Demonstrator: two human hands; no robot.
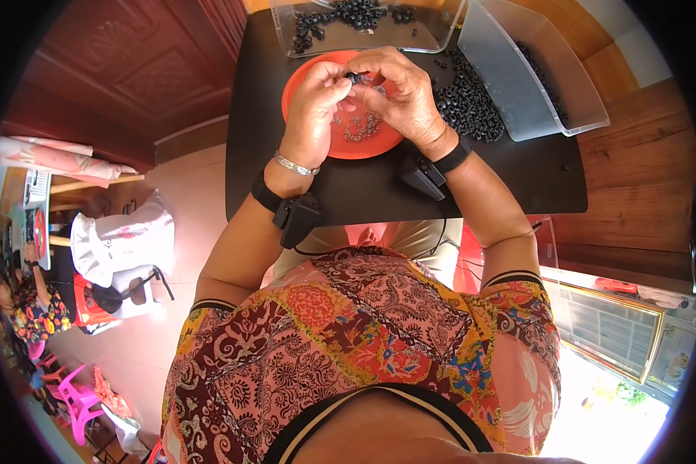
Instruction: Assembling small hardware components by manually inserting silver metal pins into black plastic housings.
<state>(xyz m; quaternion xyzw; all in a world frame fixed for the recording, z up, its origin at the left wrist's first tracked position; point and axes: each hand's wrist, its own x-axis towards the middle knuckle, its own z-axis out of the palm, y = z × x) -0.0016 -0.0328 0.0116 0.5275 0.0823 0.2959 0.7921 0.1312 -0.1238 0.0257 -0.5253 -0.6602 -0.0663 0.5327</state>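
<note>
Over the round orange-red plate (pixel 295 97), my two hands meet at the fingertips. Between them is a small black part (pixel 353 77), mostly covered by the fingers, so its exact kind is unclear. My left hand (pixel 317 104) pinches it from the left side. From the right, my right hand (pixel 406 97) closes its thumb and fingers on the same part. Small silvery pieces (pixel 361 133) lie scattered in the plate below the hands. Just right of the plate, a heap of small black ring-like parts (pixel 472 100) spreads over the dark table (pixel 510 178).
A clear bin (pixel 410 39) with black parts stands at the table's far edge. At the right, a translucent bin (pixel 510 85) holds more black parts. Another person (pixel 35 309) sits far left, near a white sack (pixel 124 240) and a pink chair (pixel 79 402).
</note>
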